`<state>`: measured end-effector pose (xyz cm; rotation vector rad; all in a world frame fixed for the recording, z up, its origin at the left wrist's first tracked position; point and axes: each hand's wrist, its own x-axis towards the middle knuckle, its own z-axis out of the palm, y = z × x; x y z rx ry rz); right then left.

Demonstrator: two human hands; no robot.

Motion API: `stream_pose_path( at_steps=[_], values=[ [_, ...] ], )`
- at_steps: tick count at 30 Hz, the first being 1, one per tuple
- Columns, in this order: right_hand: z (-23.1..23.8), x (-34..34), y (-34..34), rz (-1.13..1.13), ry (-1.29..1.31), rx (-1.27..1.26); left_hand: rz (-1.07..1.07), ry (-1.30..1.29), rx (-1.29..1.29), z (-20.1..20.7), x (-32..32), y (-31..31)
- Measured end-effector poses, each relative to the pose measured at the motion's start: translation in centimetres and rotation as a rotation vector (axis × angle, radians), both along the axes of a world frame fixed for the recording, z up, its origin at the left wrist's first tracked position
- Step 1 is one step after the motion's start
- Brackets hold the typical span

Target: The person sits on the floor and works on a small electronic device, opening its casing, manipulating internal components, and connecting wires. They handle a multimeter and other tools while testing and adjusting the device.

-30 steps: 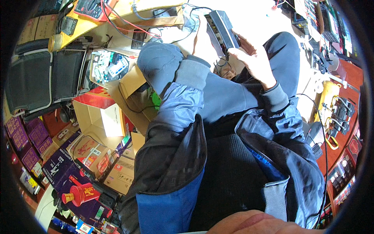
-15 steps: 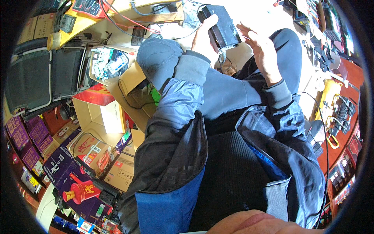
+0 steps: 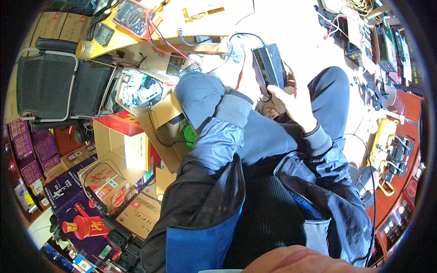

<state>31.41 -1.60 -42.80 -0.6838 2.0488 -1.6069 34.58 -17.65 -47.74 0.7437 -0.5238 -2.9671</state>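
A black oblong box-shaped device [image 3: 272, 66] is raised over my lap, with a dark cable running from its far end. My right hand [image 3: 296, 98] closes on its right side and near end, the thumb at the near corner and the fingertips along the side. My left hand [image 3: 248, 77] is against the left side of the device; strong glare washes out its fingers. What the device's underside looks like is hidden.
A red multimeter [image 3: 134, 19] with leads lies on a yellow bench [image 3: 109, 42] at the far left. Open cardboard boxes [image 3: 111, 141] stand left of my legs, one box [image 3: 142, 93] holding circuit boards. A black folding chair [image 3: 48, 86] is farther left. Cables and equipment [image 3: 396, 150] lie on the right.
The device has turned, so its cabled end now points away from me. My right hand, apart from it with fingers spread before, now grips it. My view has shifted slightly.
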Motion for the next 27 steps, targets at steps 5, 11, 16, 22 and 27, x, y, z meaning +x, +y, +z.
stream_pose_path(
  at_steps=[5,11,16,22,27],
  values=[
    [-0.7,0.2,0.8,-0.08,-0.164,-0.217,0.067,0.009,0.076,1.2,1.0,0.8],
    [0.0,-4.2,2.3,-0.319,-0.487,-0.561,0.062,0.081,0.044,0.8,1.6,-0.4],
    [4.5,-5.8,0.6,0.006,-0.615,-0.718,-0.011,0.103,0.043,-0.8,1.9,-0.5],
    [10.7,-2.3,-8.3,0.322,-0.73,-0.599,-0.049,0.541,0.194,-3.7,1.8,-0.7],
    [12.7,2.4,-17.6,0.508,-0.958,-0.519,0.077,0.223,0.048,-3.6,1.9,-1.1]
  ],
)
